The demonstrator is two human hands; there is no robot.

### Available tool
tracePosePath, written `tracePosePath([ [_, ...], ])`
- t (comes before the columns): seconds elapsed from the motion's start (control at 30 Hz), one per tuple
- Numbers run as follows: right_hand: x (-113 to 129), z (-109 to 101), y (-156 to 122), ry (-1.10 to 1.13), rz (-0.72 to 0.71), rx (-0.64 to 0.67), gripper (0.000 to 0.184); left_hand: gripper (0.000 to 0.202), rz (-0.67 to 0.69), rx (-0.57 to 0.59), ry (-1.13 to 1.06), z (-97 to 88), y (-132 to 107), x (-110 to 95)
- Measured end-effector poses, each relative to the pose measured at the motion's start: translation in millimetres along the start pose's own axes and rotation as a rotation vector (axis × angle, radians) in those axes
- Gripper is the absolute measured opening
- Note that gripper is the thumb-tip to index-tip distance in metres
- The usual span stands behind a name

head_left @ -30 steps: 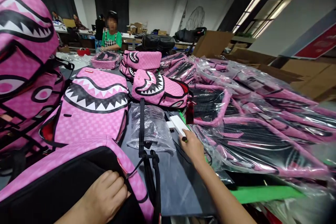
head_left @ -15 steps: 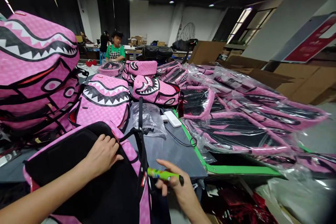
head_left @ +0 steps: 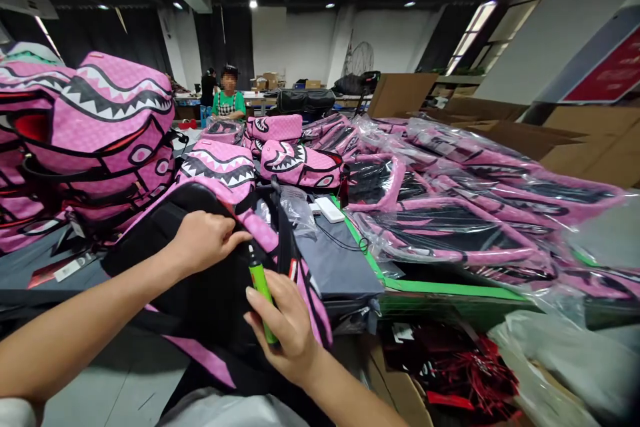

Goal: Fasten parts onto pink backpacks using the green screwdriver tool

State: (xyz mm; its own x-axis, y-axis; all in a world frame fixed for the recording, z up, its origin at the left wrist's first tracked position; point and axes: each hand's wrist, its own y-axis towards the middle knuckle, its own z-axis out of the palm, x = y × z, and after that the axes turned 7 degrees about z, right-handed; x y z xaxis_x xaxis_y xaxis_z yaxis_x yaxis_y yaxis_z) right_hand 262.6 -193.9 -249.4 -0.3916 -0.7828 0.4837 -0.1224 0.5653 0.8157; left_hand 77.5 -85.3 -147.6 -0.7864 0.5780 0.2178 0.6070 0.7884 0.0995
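Note:
A pink-and-black backpack (head_left: 200, 307) lies in front of me, its black side up and tilted over the table's near edge. My left hand (head_left: 207, 240) is closed on the black fabric near the upper right edge, fingers curled and thumb pointing right. Just below that thumb, a bright green marker pen (head_left: 262, 290) with a black collar and pale tip points upward. My right hand (head_left: 287, 327) grips it over the backpack. A black strap (head_left: 286, 233) runs along the bag's right side. Beyond it, a pink backpack with a shark-mouth print (head_left: 217, 163) rests on the table.
Stacked pink backpacks (head_left: 110, 100) rise at the left. Plastic-wrapped bags (head_left: 460, 227) pile up on the right, beside a green edge strip (head_left: 450, 288). A white power bank (head_left: 329, 209) with a cable lies mid-table. Another person (head_left: 229, 97) sits at the back.
The marker pen has swung from lying sideways to pointing up, and my right hand has moved left over the backpack. The backpack has shifted and tilted toward me. My view has turned slightly left.

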Motion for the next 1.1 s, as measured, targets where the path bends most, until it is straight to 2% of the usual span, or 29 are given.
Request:
tracePosePath([
  [0.07,0.4,1.9,8.4,-0.021,-0.029,-0.008,0.068,0.059,-0.074,0.058,-0.05,-8.4,1.1,-5.7],
  [0.1,-2.0,4.1,8.5,-0.036,-0.031,-0.003,0.068,0.057,-0.085,0.092,-0.078,-4.3,1.1,-9.0],
  [0.17,-13.6,11.7,-0.1,-0.086,-0.01,0.031,0.068,0.05,-0.054,0.159,-0.125,18.2,0.6,-17.8],
  [0.23,-34.9,23.3,-17.6,-0.17,0.018,0.083,0.064,0.036,0.025,0.205,-0.155,50.2,1.5,-28.9],
  [0.3,-62.3,35.4,-39.3,-0.272,0.016,0.133,0.06,0.021,0.111,0.212,-0.169,78.3,3.8,-39.2],
  [0.37,-88.5,44.0,-59.9,-0.343,-0.011,0.169,0.059,0.019,0.159,0.194,-0.172,94.2,4.5,-42.5],
  [0.43,-107.9,47.3,-75.9,-0.371,-0.024,0.171,0.06,0.026,0.19,0.164,-0.153,99.0,-0.7,-33.8],
  [0.53,-123.5,46.4,-90.3,-0.351,-0.035,0.158,0.063,0.032,0.271,0.056,-0.058,97.4,-22.2,-0.6],
  [0.63,-132.3,46.1,-99.1,-0.294,-0.043,0.171,0.067,0.026,0.335,-0.07,0.036,95.3,-47.7,32.4],
  [0.7,-136.9,48.6,-104.4,-0.256,-0.031,0.186,0.069,0.019,0.312,-0.087,0.048,93.9,-57.7,40.9],
  [0.77,-139.9,52.8,-108.9,-0.224,0.003,0.189,0.072,0.016,0.247,-0.051,0.048,92.7,-59.1,36.2],
  [0.87,-140.8,58.1,-112.8,-0.187,0.059,0.172,0.078,0.016,0.182,0.011,0.04,93.5,-48.6,14.6],
  [1.0,-138.9,59.6,-114.0,-0.157,0.095,0.147,0.08,0.026,0.197,0.043,-0.026,105.0,-32.5,-11.1],
  [1.1,-136.7,58.8,-115.8,-0.147,0.098,0.115,0.077,0.019,0.231,0.037,-0.059,116.7,-36.6,-21.3],
])
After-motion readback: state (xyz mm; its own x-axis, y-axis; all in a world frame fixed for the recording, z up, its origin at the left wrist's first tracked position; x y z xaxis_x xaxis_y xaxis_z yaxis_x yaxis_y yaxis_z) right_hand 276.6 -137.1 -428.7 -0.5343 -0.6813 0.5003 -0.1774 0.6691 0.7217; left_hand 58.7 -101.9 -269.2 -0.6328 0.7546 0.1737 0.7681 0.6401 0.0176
